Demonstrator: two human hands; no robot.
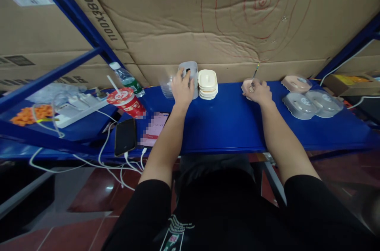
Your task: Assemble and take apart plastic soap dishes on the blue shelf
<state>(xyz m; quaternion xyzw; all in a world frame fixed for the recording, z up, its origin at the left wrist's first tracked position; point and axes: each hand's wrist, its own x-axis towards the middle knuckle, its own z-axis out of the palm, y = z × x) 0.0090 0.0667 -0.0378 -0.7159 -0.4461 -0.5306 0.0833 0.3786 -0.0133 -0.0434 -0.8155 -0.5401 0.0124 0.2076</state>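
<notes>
My left hand (182, 88) rests with its fingers spread on a grey rounded piece (191, 68) near the back of the blue table. Just right of it stands a stack of cream square lids or boxes (208, 84). Farther right, my right hand (260, 92) has its fingers closed at a small pinkish container (247, 84); a thin, colourful-tipped stick (256, 69) rises behind it. Clear plastic packs with grey pieces (300, 105) and one with a pink piece (297, 84) lie at the right. Clear plastic trays (166, 88) sit beside my left hand.
On the left are a water bottle (127, 80), a red cup with a straw (127, 102), two phones (125, 136), white cables and a power strip (80, 111). Cardboard (178, 17) walls the back. Blue frame posts rise at both sides.
</notes>
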